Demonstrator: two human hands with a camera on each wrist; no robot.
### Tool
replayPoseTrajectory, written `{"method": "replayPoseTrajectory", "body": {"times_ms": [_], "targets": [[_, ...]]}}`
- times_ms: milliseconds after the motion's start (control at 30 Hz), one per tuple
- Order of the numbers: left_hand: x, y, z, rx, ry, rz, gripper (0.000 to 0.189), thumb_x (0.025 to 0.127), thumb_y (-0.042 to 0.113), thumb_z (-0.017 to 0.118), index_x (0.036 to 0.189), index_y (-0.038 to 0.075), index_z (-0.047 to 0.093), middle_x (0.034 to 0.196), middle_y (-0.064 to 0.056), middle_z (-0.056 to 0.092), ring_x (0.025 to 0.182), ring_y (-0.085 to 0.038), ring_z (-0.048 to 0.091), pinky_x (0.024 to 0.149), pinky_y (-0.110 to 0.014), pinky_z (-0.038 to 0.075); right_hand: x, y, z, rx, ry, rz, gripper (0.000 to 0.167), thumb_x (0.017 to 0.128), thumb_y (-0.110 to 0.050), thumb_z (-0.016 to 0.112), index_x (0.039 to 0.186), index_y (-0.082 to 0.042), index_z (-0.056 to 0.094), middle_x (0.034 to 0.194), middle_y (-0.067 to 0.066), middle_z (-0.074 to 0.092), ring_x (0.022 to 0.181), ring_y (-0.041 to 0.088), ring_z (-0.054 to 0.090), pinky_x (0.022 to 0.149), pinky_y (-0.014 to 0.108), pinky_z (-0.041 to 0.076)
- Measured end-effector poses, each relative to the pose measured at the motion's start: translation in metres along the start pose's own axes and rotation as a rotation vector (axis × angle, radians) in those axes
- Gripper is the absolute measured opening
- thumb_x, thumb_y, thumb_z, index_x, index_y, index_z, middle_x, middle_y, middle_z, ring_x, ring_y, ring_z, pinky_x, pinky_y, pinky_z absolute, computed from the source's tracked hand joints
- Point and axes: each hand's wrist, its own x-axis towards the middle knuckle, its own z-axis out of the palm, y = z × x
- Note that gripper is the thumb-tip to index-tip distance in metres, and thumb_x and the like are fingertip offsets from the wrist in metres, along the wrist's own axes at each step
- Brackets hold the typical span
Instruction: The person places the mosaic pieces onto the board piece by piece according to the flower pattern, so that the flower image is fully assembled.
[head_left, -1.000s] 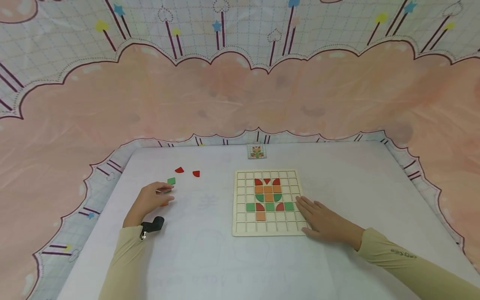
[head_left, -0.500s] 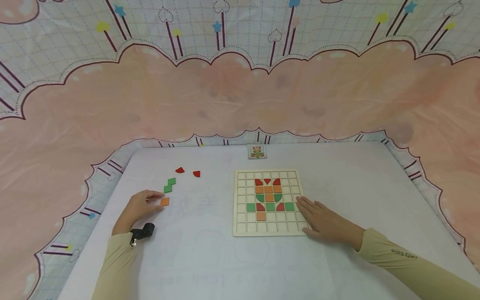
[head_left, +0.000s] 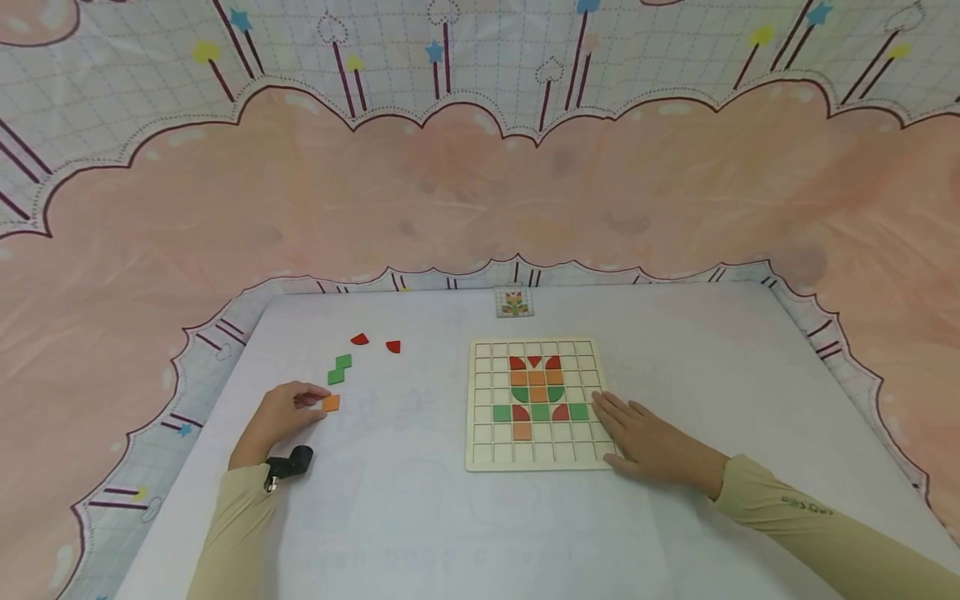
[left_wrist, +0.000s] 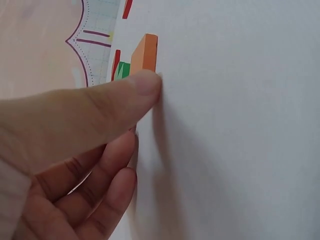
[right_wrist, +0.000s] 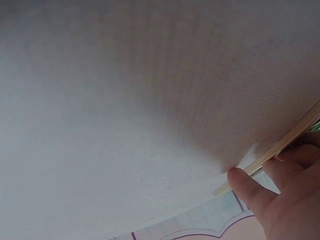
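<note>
On the left part of the table, my left hand [head_left: 281, 417] pinches an orange square tile [head_left: 331, 403], the thumb [left_wrist: 147, 82] against its near edge. In the left wrist view the index fingertip is hidden behind the thumb and tile. Two green square tiles [head_left: 336, 377] lie corner to corner just beyond. My right hand [head_left: 648, 442] rests on the right edge of a pale gridded board [head_left: 480, 454], fingers straight. In its middle columns the board carries red, orange and green pieces, among them a lower orange square [head_left: 522, 432].
Two red quarter-round pieces [head_left: 360, 340] lie farther back on the left. A small card [head_left: 514, 302] with a tile picture of similar colours lies near the table's back edge. A patterned cloth [head_left: 450, 192] rises behind the white tabletop [head_left: 405, 517].
My left hand drew back from the green tiles toward the near left, then closed its fingertips on the orange tile. The right hand stayed on the board's edge.
</note>
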Motion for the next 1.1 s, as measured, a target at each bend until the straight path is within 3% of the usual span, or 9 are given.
{"method": "replayPoseTrajectory", "body": {"times_ms": [400, 600, 900, 1100], "targets": [[0.008, 0.003, 0.004, -0.004, 0.011, -0.011, 0.028, 0.082, 0.008, 0.071, 0.108, 0.001, 0.066, 0.102, -0.017, 0.063, 0.09, -0.026, 0.055, 0.082, -0.04, 0.048, -0.001, -0.001, -0.001, -0.002, 0.005, -0.004, 0.071, 0.094, -0.041, 0.049, 0.147, -0.001, 0.025, 0.156, 0.014, 0.022, 0.143, 0.032, 0.023, 0.11, 0.052, 0.03], [0.011, 0.009, 0.006, -0.018, 0.014, 0.014, 0.029, 0.081, 0.009, 0.072, 0.107, -0.001, 0.066, 0.102, -0.018, 0.064, 0.091, -0.026, 0.057, 0.085, -0.043, 0.05, 0.0, 0.0, 0.0, -0.02, 0.003, 0.003, 0.072, 0.094, -0.043, 0.048, 0.147, -0.001, 0.025, 0.156, 0.014, 0.022, 0.143, 0.031, 0.023, 0.11, 0.051, 0.03], [0.016, 0.034, 0.013, -0.069, 0.002, 0.048, 0.029, 0.082, 0.01, 0.071, 0.107, -0.001, 0.066, 0.102, -0.017, 0.065, 0.089, -0.023, 0.058, 0.085, -0.04, 0.051, 0.0, 0.0, 0.0, -0.01, 0.018, -0.01, 0.072, 0.093, -0.041, 0.051, 0.146, 0.001, 0.027, 0.154, 0.016, 0.024, 0.142, 0.033, 0.025, 0.109, 0.052, 0.031], [0.02, 0.064, 0.024, -0.133, -0.01, 0.114, 0.027, 0.082, 0.014, 0.072, 0.105, 0.002, 0.067, 0.103, -0.014, 0.067, 0.092, -0.024, 0.06, 0.083, -0.037, 0.052, 0.0, 0.0, 0.001, -0.02, 0.023, -0.014, 0.072, 0.093, -0.041, 0.051, 0.146, 0.001, 0.027, 0.154, 0.016, 0.025, 0.142, 0.033, 0.026, 0.108, 0.052, 0.032]]}}
